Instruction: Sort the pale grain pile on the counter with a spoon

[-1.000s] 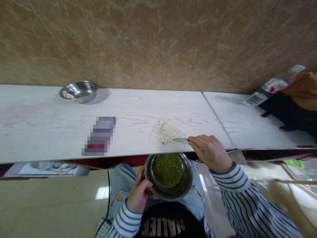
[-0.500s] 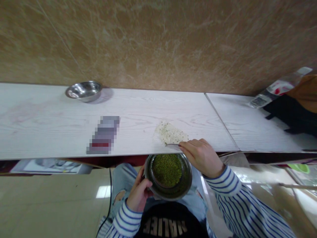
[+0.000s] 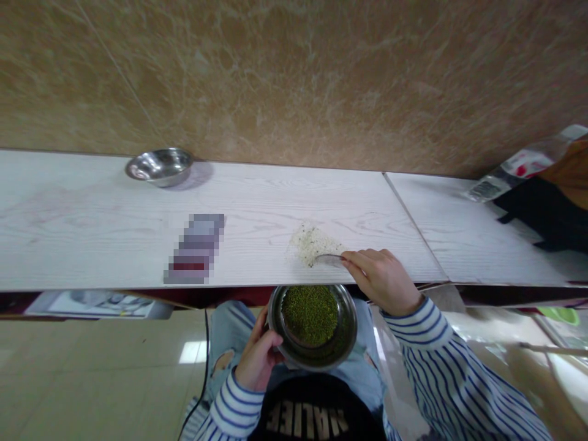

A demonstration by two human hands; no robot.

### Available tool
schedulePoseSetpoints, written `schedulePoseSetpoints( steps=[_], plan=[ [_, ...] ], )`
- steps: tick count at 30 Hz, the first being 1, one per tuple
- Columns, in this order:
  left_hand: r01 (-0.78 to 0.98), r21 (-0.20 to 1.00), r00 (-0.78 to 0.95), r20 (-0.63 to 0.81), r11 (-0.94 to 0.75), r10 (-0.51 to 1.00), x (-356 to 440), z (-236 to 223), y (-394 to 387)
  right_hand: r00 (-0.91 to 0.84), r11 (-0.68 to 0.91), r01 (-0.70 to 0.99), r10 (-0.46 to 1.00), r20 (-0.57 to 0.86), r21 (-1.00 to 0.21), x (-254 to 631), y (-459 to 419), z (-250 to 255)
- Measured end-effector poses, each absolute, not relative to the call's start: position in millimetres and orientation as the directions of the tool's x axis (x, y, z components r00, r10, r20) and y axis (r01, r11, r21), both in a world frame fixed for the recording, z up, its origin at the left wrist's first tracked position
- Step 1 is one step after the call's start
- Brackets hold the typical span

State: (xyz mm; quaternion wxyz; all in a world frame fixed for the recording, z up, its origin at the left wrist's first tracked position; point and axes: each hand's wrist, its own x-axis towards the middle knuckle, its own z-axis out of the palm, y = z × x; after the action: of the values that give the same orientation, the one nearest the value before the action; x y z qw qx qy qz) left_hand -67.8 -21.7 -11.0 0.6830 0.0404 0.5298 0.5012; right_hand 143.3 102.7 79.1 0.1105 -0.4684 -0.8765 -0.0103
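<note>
My left hand [image 3: 261, 354] grips the left rim of a steel bowl [image 3: 345, 343], which sits over my lap just below the table's front edge. Inside it lie many small green beans [image 3: 311, 315], likely mung beans. My right hand [image 3: 383, 278] is closed round the handle of a metal spoon [image 3: 329, 258]. The spoon's head rests at the lower edge of a heap of pale rice-like grains [image 3: 316, 240] with a few green beans mixed in, spread on the white tabletop.
A shiny steel bowl [image 3: 160, 166] stands at the back left near the wall. A blurred flat rectangular object [image 3: 196, 248] lies left of the grains. At the right are a clear plastic bottle [image 3: 514, 168] on its side and a dark bag-like item [image 3: 546, 211].
My right hand and the spoon have moved slightly up and to the right, from the table edge onto the grains. The left hand and its bowl stay in place.
</note>
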Motion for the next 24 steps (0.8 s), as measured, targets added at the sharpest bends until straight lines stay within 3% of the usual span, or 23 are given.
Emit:
schedulePoseSetpoints(
  steps=[24],
  plan=[
    [-0.642,0.594,-0.086,-0.685,0.486,0.724,-68,-8,-22,-0.525,0.552,0.828,0.825,0.211,-0.097,139,104,80]
  ],
)
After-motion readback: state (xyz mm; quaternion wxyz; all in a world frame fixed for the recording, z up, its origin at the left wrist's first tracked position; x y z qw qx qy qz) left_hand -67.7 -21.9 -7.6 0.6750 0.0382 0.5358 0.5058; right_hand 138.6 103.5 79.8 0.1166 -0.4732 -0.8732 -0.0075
